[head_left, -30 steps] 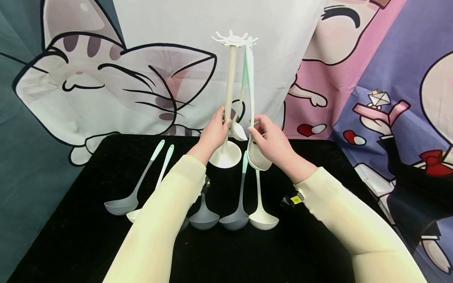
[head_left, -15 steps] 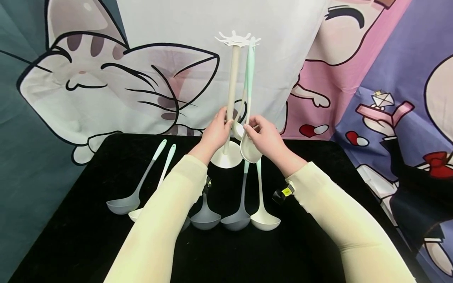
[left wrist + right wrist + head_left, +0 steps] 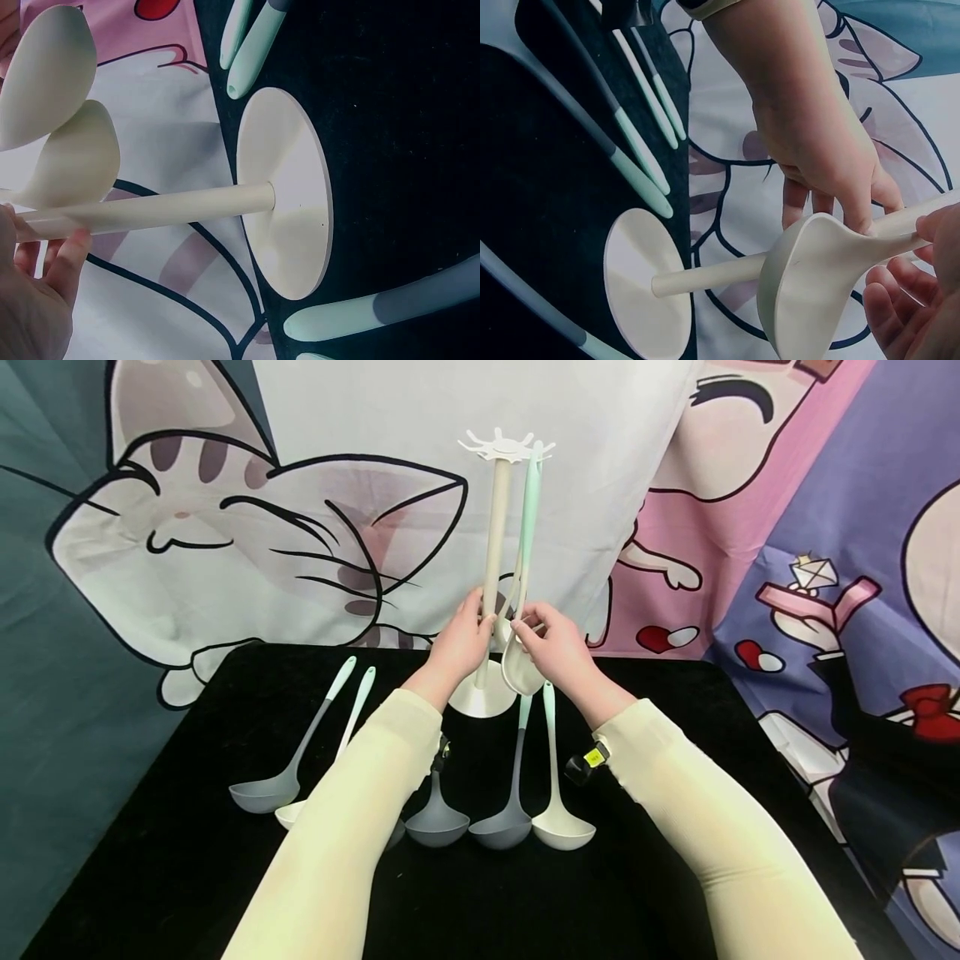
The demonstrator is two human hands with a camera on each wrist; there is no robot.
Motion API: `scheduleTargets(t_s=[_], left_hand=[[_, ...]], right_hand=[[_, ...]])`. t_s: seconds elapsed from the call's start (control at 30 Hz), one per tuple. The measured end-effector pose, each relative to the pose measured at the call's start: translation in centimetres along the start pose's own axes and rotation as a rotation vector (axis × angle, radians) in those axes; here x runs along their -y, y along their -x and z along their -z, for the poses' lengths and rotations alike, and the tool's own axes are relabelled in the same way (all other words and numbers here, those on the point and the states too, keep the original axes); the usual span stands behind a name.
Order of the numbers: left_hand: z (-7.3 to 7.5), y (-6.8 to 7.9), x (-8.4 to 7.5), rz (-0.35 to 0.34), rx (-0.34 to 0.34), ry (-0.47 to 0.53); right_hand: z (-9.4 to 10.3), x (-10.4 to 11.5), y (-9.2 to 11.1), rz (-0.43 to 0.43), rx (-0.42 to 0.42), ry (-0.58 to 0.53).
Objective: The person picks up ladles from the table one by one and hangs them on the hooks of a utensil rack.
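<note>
A cream stand (image 3: pixel 495 527) with a ring of white hooks (image 3: pixel 504 446) rises at the back of the table. My left hand (image 3: pixel 459 643) grips its pole above the round base (image 3: pixel 480 697). My right hand (image 3: pixel 557 647) pinches a cream ladle (image 3: pixel 802 292) low on its handle, just above the bowl. This ladle's mint handle (image 3: pixel 531 510) reaches up to the hook ring, its tip overlapping a right-side hook in the head view. Behind it a second cream ladle (image 3: pixel 79 157) hangs bowl-down close to the pole, partly hidden.
On the black tabletop (image 3: pixel 600 902) lie several more ladles, handles pointing backward: a grey ladle (image 3: pixel 270 792) at left, grey ladles (image 3: pixel 437 822) mid-table and a cream ladle (image 3: pixel 562 831) at right. My left sleeve covers some. A cartoon-print cloth (image 3: pixel 315 543) hangs behind.
My right hand has moved left, swinging the held ladle's bowl closer to the stand's pole. The ladle's top stays at the hook ring. The left hand keeps its grip on the pole.
</note>
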State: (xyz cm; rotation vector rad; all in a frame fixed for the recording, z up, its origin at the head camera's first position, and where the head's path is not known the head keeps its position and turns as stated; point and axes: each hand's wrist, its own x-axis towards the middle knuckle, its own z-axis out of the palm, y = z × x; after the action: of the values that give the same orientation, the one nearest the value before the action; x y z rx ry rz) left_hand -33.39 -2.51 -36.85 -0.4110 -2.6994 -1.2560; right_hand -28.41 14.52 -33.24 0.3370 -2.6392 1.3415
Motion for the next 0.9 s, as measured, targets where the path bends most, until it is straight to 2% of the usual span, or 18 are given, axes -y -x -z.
scheduleTargets(t_s=[0.5, 0.9], left_hand=[[0.1, 0.1, -0.2, 0.013, 0.008, -0.007], [0.0, 0.1, -0.2, 0.027, 0.001, -0.014]], right_hand=[[0.0, -0.9, 0.3, -0.004, 0.021, 0.020], [0.9, -3.4, 2.9, -0.042, 0.049, 0.103]])
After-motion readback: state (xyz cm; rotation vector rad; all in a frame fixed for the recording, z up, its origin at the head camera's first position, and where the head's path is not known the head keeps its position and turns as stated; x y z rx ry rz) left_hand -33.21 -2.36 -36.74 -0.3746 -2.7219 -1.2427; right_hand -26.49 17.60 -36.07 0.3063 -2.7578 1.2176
